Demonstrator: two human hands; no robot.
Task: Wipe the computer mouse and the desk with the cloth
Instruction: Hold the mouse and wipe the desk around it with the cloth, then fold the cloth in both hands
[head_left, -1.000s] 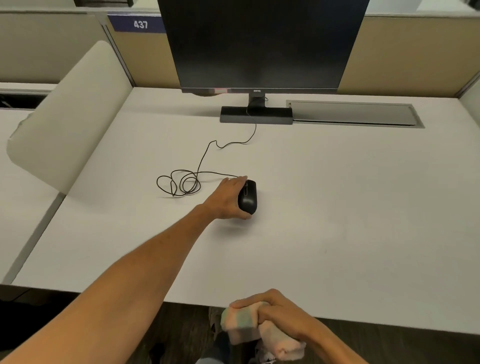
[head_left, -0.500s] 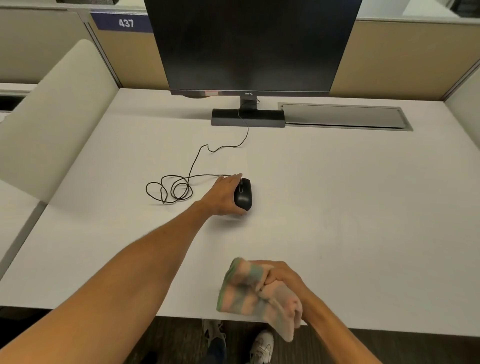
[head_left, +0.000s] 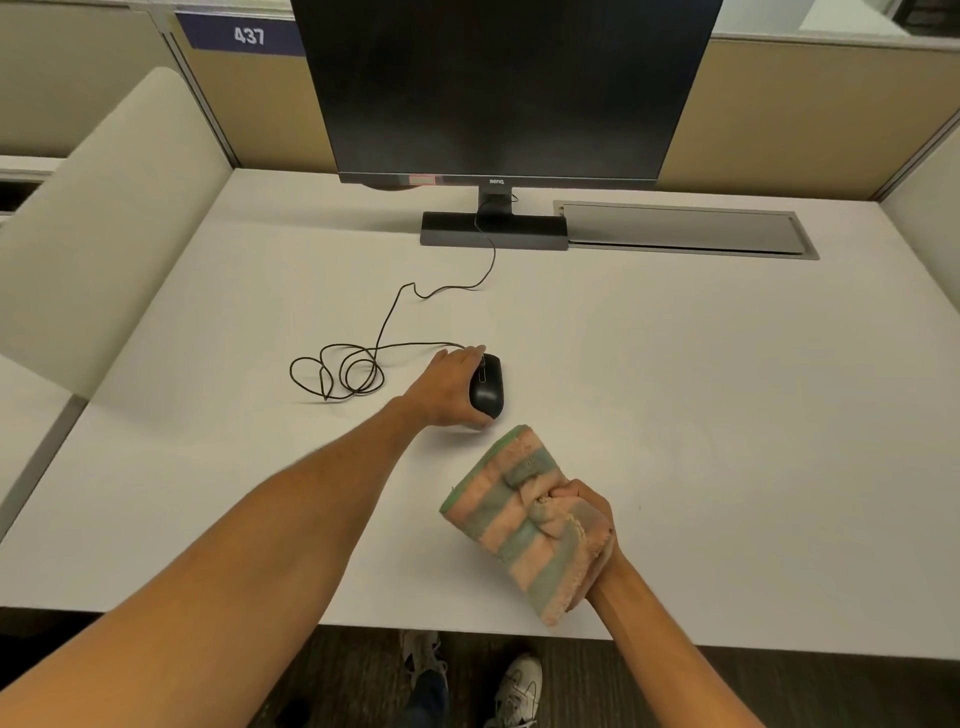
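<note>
A black wired computer mouse (head_left: 488, 387) lies near the middle of the white desk (head_left: 701, 415). My left hand (head_left: 447, 387) grips its left side, thumb at the near end and fingers over the front. My right hand (head_left: 589, 512) is closed on a folded pink and green striped cloth (head_left: 519, 519). The cloth is held over the desk's near part, its far edge a short way in front of the mouse and apart from it.
The mouse cable (head_left: 353, 371) coils left of the mouse and runs back to a dark monitor (head_left: 498, 88) on its stand. A grey cable hatch (head_left: 685, 231) lies at the back right. Beige partitions close off the left side and the back. My shoes (head_left: 514, 686) show below the desk edge.
My right hand has carried the cloth from below the desk's near edge forward over the desk toward the mouse. My left hand has stayed on the mouse.
</note>
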